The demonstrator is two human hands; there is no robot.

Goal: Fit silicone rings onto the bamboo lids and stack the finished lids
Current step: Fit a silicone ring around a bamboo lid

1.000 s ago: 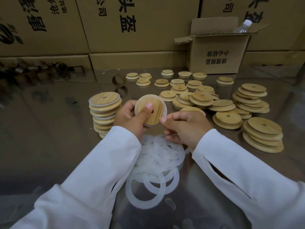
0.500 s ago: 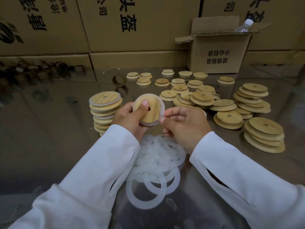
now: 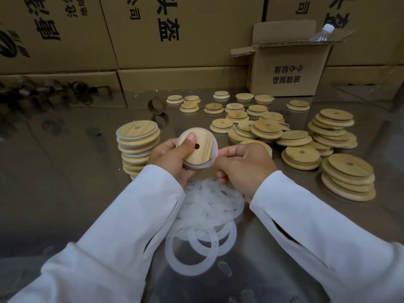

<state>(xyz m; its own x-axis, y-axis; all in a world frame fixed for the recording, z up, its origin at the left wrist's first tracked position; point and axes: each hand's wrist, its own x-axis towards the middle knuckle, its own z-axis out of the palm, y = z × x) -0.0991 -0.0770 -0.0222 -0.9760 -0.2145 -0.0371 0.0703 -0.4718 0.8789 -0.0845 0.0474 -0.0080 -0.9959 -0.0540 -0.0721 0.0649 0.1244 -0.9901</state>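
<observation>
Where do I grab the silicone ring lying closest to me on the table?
Pinch the nearest silicone ring by its near arc, coming from above on your side: it lies flat, and that arc is clear of the other rings.

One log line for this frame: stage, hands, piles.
stage: fitting ring | left hand: grips lid, thumb on face | right hand: pinches ring at lid's right edge | finished stack: left of hands | loose rings: beneath hands

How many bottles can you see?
1. The bottle pokes out of the open box at the back right. More could be hidden inside it.
</observation>
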